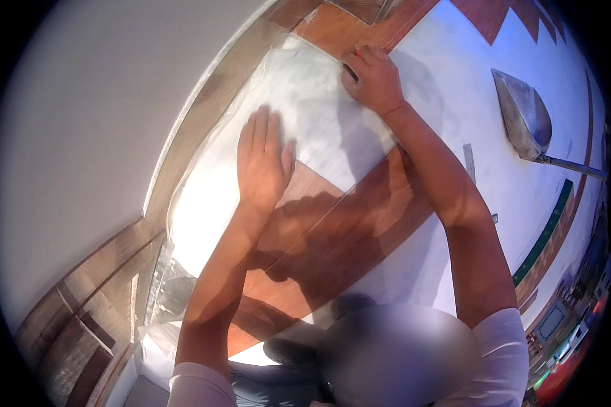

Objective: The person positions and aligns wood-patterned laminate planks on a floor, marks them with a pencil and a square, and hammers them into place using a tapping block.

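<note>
My left hand (262,159) lies flat with outstretched fingers on the white sheet underlayment (304,88), beside the corner of the reddish wood planks (305,224) laid below it. My right hand (372,80) is curled around a small black-and-red object (352,72), too hidden to name, near the edge of the wood boards (329,30) at the top. My arms cast shadows over the sheet and planks. A thin metal strip (468,161) lies just right of my right forearm, partly hidden by it.
A metal shovel (523,115) with a long handle lies on the white sheet at right, near a long green strip (543,234). A white wall (95,115) with a wooden-looking skirting (210,115) runs along the left. More planks (485,17) are at top right, assorted items at far right.
</note>
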Motion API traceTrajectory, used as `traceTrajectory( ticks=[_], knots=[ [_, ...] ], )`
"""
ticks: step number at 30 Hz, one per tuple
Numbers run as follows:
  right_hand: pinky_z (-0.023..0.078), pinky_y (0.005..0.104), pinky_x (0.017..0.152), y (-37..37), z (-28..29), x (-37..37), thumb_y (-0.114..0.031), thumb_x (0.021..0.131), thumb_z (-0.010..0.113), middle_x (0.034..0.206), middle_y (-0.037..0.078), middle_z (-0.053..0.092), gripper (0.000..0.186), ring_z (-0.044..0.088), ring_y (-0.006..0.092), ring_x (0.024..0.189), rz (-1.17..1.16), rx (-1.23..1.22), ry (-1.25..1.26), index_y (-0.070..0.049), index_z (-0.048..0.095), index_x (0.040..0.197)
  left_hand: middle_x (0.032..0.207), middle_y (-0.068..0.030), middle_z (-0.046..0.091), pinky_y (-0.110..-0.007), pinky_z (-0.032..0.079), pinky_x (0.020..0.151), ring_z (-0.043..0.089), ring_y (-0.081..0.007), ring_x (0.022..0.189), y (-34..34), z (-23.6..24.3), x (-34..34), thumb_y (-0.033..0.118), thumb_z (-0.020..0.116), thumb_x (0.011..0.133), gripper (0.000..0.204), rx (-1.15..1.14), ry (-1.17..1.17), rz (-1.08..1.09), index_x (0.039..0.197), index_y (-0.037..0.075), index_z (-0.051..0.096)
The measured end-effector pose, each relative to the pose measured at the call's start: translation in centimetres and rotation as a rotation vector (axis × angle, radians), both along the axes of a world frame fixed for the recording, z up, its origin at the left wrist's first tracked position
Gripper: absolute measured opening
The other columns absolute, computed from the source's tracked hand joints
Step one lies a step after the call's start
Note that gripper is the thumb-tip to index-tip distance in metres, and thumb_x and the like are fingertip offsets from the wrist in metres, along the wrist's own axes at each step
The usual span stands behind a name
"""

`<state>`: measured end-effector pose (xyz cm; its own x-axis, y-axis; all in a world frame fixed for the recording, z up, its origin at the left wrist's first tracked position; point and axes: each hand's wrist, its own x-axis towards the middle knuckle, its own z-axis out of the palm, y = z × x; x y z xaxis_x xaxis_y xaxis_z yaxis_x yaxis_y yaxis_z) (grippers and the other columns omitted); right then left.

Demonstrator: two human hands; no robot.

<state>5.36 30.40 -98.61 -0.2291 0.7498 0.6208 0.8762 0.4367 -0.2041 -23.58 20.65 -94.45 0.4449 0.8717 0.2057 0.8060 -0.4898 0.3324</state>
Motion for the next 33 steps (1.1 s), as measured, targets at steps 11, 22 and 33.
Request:
traceTrajectory(
  ticks=[11,22,33],
  knots=[
    [0.052,0.0472,0.089,0.4,1.4,-1.9,-0.012,0.083,0.068,0.106,0.011,0.068,0.027,0.063,0.0338,0.1,0.061,-0.078,-0.085,-0.011,0.071,0.11,0.158,-0.019,0.045,-0.049,0.029,0.124,0.04,-0.0374,0.147,-4.2,-1.9,-11.3,0.017,0.062,0.097,0.056,0.019,0.119,0.181,0.148,-0.001,0.049],
    [0.043,0.0441,0.113,1.0,1.5,-11.5,-0.023,0.094,0.063,0.138,0.017,0.063,0.043,0.055,0.0338,0.133,0.149,-0.175,-0.185,-0.009,0.066,0.135,0.143,-0.0189,0.06,-0.049,0.042,0.115,0.055,-0.0391,0.132,-5.6,-2.4,-14.1,0.005,0.061,0.093,0.043,0.091,-0.069,0.314,0.136,-0.001,0.061],
    [0.047,0.0437,0.11,1.0,2.6,-12.0,-0.022,0.093,0.062,0.136,0.018,0.064,0.043,0.058,0.0352,0.13,0.054,-0.278,-0.181,-0.007,0.066,0.133,0.135,-0.0178,0.065,-0.046,0.044,0.111,0.06,-0.0371,0.126,-6.2,-2.9,-14.5,0.007,0.062,0.093,0.036,0.213,-0.02,0.502,0.128,0.0,0.067]
  ],
)
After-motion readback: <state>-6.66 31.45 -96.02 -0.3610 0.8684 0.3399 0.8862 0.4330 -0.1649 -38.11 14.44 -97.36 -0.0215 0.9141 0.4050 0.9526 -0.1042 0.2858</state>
